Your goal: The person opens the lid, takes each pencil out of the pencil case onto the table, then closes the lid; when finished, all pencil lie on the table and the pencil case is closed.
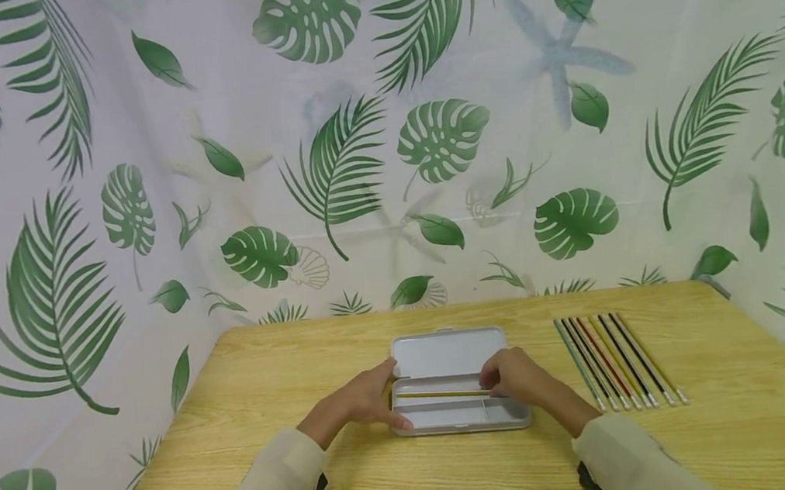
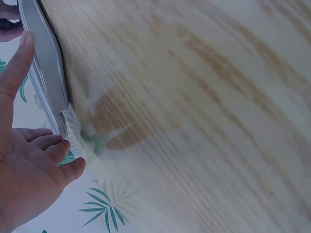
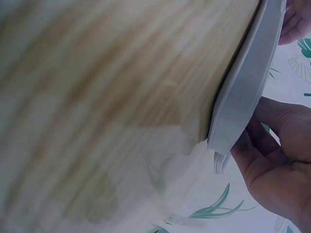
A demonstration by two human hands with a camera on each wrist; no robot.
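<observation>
A light grey pencil case (image 1: pixel 443 417) lies with its lid (image 1: pixel 449 353) folded back on the table. Inside, a yellow pencil (image 1: pixel 440 393) spans the long rear compartment. My right hand (image 1: pixel 516 376) reaches over the case's right side, fingertips bent down around the pencil's right end, which they hide. At the left side is my left hand (image 1: pixel 366 399), its thumb on the front left corner and its other fingers near the hinge. Those fingers look loosely extended beside the case in the left wrist view, where the thumb (image 2: pixel 20 60) touches the rim.
Several pencils (image 1: pixel 613 362) in different colours lie side by side to the right of the case, white ends toward me. The wooden table (image 1: pixel 291 363) meets a leaf-patterned cloth (image 1: pixel 367 278) at its back edge. More cloth hangs at both sides.
</observation>
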